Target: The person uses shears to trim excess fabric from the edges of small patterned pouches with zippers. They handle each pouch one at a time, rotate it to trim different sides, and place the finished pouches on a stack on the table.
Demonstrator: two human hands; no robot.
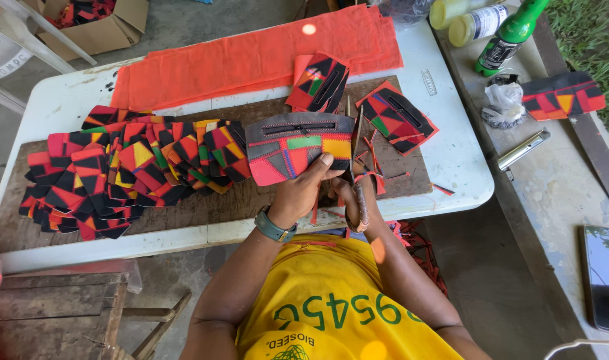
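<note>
Fingers [323, 162] of left hand [303, 190] curled around lower edge of patchwork pouch [298, 147], thumb pressed on front, gripping firmly. Pouch held upright above wooden board [204, 203], between heap of patchwork pieces [128, 170] and scissors [358, 150]. Right hand [352, 199] closed through scissor handles, blades raised just beside pouch's right edge. Orange cloth [251, 57] folded further back on white table [451, 153].
</note>
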